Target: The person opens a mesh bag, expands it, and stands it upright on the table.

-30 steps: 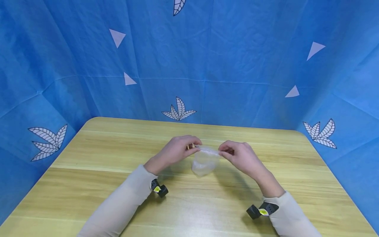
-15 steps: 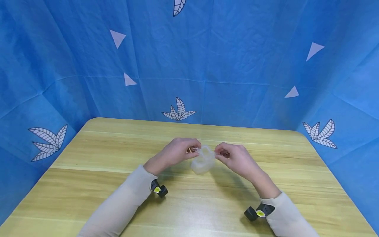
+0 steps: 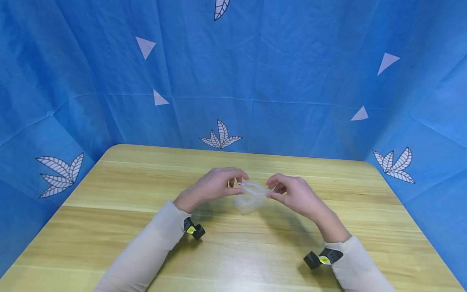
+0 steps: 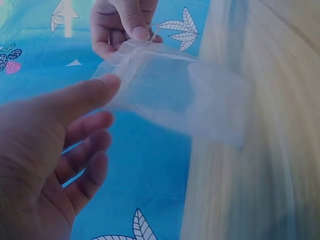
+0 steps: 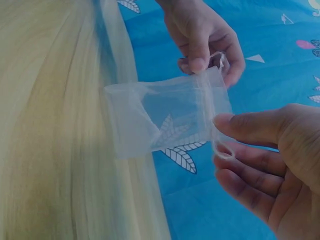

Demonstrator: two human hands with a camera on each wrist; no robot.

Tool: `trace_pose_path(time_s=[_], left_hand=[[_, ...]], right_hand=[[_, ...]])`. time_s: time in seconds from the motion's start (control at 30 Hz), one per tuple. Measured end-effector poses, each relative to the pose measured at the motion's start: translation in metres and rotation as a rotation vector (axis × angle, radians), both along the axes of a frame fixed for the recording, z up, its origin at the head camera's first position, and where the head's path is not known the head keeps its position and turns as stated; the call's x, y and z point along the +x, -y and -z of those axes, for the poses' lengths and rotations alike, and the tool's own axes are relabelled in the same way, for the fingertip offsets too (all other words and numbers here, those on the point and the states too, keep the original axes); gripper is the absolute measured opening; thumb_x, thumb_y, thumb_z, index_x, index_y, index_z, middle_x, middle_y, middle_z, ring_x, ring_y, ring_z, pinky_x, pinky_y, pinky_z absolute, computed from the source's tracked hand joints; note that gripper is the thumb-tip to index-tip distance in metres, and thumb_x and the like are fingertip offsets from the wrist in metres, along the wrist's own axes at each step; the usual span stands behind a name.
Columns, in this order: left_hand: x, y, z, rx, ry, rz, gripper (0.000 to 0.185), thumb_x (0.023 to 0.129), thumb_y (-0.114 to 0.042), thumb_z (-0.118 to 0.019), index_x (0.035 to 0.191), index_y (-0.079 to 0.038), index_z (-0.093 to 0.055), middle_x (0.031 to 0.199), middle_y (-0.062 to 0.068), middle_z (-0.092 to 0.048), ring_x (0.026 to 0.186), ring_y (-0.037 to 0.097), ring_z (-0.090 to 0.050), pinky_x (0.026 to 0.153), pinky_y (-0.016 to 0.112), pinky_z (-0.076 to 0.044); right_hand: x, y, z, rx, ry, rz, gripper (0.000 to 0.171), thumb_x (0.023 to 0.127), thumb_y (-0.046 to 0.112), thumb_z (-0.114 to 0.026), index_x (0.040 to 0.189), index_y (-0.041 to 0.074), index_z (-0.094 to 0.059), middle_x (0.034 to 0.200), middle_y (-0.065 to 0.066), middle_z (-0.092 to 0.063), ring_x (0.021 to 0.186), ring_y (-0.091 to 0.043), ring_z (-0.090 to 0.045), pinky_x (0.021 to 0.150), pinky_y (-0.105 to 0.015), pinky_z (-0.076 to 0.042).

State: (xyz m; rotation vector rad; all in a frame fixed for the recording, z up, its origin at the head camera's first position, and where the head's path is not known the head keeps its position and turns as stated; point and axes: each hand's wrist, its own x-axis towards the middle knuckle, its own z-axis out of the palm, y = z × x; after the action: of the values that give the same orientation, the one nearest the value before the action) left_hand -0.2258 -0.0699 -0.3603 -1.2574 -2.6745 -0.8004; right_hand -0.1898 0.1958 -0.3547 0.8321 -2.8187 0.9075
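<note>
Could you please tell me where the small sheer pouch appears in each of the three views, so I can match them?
Head view: the pouch hangs at centre, above the table, pinched between the left hand and right hand.
Left wrist view: pouch at upper centre.
Right wrist view: pouch at centre.
Shared landmark: the white leaf print on the blue cloth, seen through the pouch in the right wrist view.

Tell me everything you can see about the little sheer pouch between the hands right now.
The pouch is a small, see-through white bag of fine mesh-like fabric, looks empty, with a thin drawstring at its mouth. The left hand pinches one side of the mouth and the right hand the other, holding it partly open. Its closed end hangs toward the wooden table; whether it touches the table cannot be told.
</note>
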Motion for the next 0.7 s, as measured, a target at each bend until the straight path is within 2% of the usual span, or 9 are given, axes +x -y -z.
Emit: trace_pose_path(time_s=[0.23,0.37,0.47,0.53,0.7], left_hand=[[-0.001,0.001,-0.001,-0.019,-0.007,0.02,0.014,0.093,-0.026,-0.069,0.104,-0.017,-0.07,0.089,-0.011,-0.063,0.071,0.004,-0.053,0.062,0.022,-0.047],[-0.003,0.002,0.001,-0.026,-0.012,-0.039,0.017,0.092,-0.028,-0.07,0.104,-0.016,-0.069,0.088,-0.01,-0.064,0.071,0.004,-0.053,0.061,0.022,-0.046],[-0.005,0.003,0.003,-0.01,0.007,-0.092,0.022,0.09,-0.031,-0.072,0.106,-0.016,-0.069,0.088,-0.009,-0.063,0.072,0.005,-0.054,0.061,0.022,-0.047],[-0.006,0.003,0.005,-0.004,0.023,-0.102,0.025,0.089,-0.033,-0.073,0.106,-0.015,-0.068,0.089,-0.008,-0.064,0.073,0.005,-0.055,0.062,0.023,-0.047],[-0.008,-0.001,0.012,-0.047,0.02,-0.036,0.018,0.092,-0.03,-0.07,0.099,-0.013,-0.07,0.087,-0.007,-0.064,0.071,0.006,-0.054,0.065,0.023,-0.047]], right_hand=[[0.0,0.0,0.0,0.017,-0.036,-0.031,0.01,0.09,0.019,-0.073,0.097,0.014,-0.069,0.084,0.01,-0.067,0.076,-0.003,-0.062,0.071,-0.029,-0.054],[0.001,0.001,0.001,0.0,-0.075,-0.014,0.005,0.093,0.019,-0.07,0.094,0.014,-0.07,0.082,0.008,-0.068,0.073,-0.003,-0.062,0.067,-0.028,-0.053],[0.002,0.001,-0.001,-0.028,-0.085,0.031,0.005,0.094,0.018,-0.068,0.095,0.013,-0.07,0.082,0.008,-0.068,0.072,-0.005,-0.062,0.064,-0.029,-0.051],[0.002,0.0,-0.001,-0.045,-0.083,0.06,0.005,0.094,0.018,-0.068,0.095,0.013,-0.069,0.082,0.009,-0.067,0.072,-0.006,-0.062,0.063,-0.029,-0.051],[0.001,0.0,-0.002,-0.055,-0.078,0.086,0.005,0.094,0.018,-0.067,0.095,0.014,-0.069,0.082,0.009,-0.067,0.072,-0.007,-0.062,0.061,-0.029,-0.05]])
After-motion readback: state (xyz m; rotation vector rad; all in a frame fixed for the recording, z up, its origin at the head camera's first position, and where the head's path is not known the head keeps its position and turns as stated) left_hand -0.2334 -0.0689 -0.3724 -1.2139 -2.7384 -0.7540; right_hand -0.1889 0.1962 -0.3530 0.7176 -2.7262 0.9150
